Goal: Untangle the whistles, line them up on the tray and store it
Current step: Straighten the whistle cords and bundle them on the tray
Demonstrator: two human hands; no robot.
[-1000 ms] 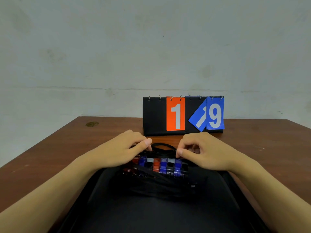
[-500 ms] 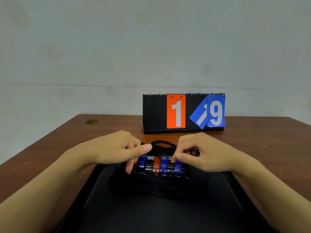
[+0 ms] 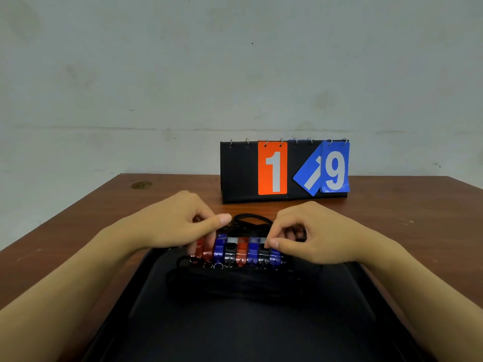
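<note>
Several red, blue and black whistles [image 3: 236, 250] stand side by side in a tight row at the far end of a black tray [image 3: 235, 330]. Their black lanyards [image 3: 235, 283] lie bunched in front of the row, and more loops [image 3: 251, 220] show behind it. My left hand [image 3: 172, 226] grips the red whistles at the left end with curled fingers, its thumb pointing right. My right hand [image 3: 321, 233] pinches the black and blue whistles at the right end, with its thumb on their near side.
The tray lies on a brown wooden table [image 3: 405, 210]. A black flip scoreboard [image 3: 285, 169] with an orange 1 and a blue 9 stands just behind the whistles. A pale wall rises behind the table.
My left fingers have dropped from above the row onto the red whistles at its left end. My right hand stays at the right end. The row looks more closely packed.
</note>
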